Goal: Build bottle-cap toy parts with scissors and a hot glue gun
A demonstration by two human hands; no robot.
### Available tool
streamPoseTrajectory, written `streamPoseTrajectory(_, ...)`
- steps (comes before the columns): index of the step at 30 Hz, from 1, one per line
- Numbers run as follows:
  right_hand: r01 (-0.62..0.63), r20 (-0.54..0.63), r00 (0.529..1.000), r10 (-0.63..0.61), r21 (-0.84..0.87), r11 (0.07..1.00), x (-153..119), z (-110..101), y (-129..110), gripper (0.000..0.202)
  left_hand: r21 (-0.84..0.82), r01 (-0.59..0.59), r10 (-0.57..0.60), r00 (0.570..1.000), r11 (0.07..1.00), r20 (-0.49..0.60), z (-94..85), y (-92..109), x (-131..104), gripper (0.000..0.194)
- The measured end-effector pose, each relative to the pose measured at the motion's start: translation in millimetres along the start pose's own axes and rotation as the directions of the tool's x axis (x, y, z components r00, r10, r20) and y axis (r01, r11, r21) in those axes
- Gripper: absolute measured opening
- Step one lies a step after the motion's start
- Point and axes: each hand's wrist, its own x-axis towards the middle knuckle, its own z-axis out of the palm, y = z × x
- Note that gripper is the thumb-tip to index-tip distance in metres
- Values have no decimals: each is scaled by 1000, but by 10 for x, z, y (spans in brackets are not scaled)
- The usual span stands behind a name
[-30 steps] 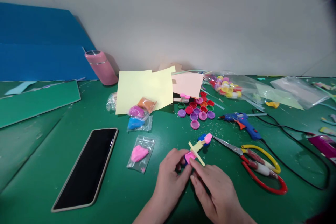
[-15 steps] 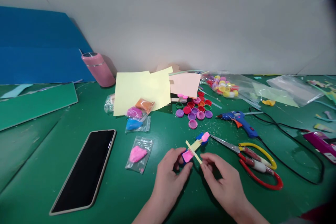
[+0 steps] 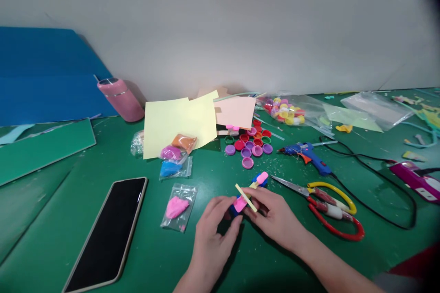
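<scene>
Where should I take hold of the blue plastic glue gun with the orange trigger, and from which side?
Best by its handle, probably from the near right: the blue glue gun lies on its side, nozzle pointing left, handle slanting toward the near right. Come in over the metal scissors with red and yellow handles, which lie just nearer.

A person's left hand [image 3: 215,233] and right hand [image 3: 271,213] are showing bare, with slim fingers and narrow wrists. The right forearm [image 3: 326,256] is appearing bare too, smooth and tapering toward the wrist.
</scene>
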Motion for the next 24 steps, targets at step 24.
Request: streamPoseTrajectory(24, -40, 23, 999, 37, 141, 989, 4, 44, 26, 29, -92, 318, -314, 948, 944, 54, -130, 183, 244, 14)
